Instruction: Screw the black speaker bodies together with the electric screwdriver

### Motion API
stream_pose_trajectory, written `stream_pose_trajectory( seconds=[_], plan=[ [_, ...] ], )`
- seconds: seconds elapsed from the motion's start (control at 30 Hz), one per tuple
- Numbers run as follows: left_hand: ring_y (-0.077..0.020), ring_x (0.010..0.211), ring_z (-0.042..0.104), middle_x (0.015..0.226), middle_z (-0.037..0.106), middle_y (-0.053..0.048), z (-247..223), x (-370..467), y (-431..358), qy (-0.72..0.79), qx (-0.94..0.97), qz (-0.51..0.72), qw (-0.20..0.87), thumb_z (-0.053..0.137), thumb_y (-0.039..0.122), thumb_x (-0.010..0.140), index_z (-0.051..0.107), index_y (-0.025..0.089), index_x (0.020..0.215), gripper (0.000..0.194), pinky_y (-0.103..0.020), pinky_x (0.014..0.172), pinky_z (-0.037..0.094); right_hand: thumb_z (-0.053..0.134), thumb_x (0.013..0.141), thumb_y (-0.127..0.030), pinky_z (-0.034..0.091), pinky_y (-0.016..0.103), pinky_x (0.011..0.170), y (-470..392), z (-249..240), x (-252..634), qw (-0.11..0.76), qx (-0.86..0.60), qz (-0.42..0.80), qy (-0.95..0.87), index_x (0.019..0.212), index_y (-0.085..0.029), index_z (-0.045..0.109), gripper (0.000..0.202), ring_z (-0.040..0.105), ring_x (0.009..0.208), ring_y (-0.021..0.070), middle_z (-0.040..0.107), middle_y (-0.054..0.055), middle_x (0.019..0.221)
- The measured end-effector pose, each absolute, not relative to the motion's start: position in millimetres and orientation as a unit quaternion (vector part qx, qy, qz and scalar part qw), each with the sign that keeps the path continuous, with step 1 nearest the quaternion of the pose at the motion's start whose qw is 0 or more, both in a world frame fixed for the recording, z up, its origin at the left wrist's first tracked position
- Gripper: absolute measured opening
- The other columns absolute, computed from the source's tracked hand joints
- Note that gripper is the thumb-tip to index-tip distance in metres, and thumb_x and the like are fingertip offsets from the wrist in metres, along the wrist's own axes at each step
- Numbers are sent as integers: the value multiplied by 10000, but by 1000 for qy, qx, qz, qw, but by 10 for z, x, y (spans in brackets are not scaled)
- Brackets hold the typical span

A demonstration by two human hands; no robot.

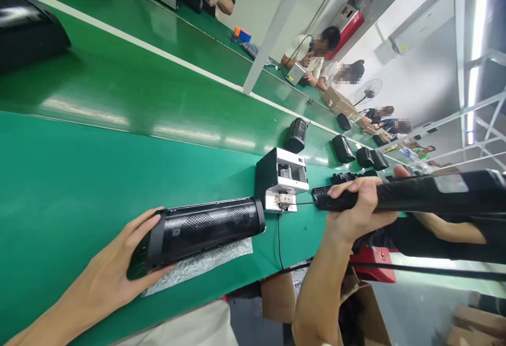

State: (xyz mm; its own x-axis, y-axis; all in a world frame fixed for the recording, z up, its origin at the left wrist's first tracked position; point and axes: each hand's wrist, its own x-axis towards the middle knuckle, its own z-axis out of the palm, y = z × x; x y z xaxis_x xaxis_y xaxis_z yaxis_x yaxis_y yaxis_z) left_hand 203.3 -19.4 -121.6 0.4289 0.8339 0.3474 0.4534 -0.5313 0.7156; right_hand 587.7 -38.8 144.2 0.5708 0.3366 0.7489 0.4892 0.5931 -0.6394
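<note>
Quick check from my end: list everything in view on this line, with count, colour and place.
Long black cylindrical speaker: one, lying on the near green bench.
Clear bubble-wrap sheet: one, under the speaker.
Small black-and-white box machine: one, past the speaker's far end.
Black electric screwdriver: one, its thin bit meeting the machine.
Black speaker units: several, along the green conveyor belt.
Brown cardboard boxes: a few, far end.
Co-workers: several, across the belt.
Red object: one, below the bench edge.
Left hand: on the speaker's near end.
Right hand: gripping the screwdriver.
</note>
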Motion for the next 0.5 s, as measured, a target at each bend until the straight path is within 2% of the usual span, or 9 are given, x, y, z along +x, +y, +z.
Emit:
stream_pose_trajectory(
  seconds=[0.07,0.17,0.33,0.4,0.5],
  plan=[
    [-469,1440,747,1877,429,87,-1223,2020,-193,403,800,351,272,680,640,1064,185,582,1865,944,-702,980,771,708,1026,-100,523,176,533,-308,1341,5906,770,-438,-64,-461,1349,-217,668,346,601,490,66,638,-114,768],
    [-436,1486,725,1883,423,97,-1161,2014,-214,414,797,335,286,682,582,1107,178,609,1858,905,-715,1078,742,729,1032,-155,490,141,530,-240,1215,5892,762,-438,-37,-475,1298,-181,666,275,592,466,45,634,-114,733],
    [-400,1548,683,1890,407,122,-1002,2057,-262,422,787,336,299,687,529,1130,167,657,1839,889,-719,1198,679,779,1037,-226,488,161,452,-326,1141,5832,739,-456,31,-495,1221,-203,664,219,545,411,66,579,-112,693],
    [-402,1548,683,1884,428,85,-999,2070,-265,416,795,336,288,681,536,1135,165,624,1851,887,-691,1184,693,807,1011,-231,453,170,388,-462,1186,5758,729,-463,59,-502,1224,-208,695,241,505,370,81,552,-112,662],
    [-426,1549,679,1869,466,-31,-1057,2068,-247,400,808,337,272,707,548,1139,184,527,1872,901,-676,1179,686,812,989,-253,432,200,338,-746,1371,5596,736,-437,97,-508,1273,-249,737,294,446,337,93,524,-112,644]
  ],
)
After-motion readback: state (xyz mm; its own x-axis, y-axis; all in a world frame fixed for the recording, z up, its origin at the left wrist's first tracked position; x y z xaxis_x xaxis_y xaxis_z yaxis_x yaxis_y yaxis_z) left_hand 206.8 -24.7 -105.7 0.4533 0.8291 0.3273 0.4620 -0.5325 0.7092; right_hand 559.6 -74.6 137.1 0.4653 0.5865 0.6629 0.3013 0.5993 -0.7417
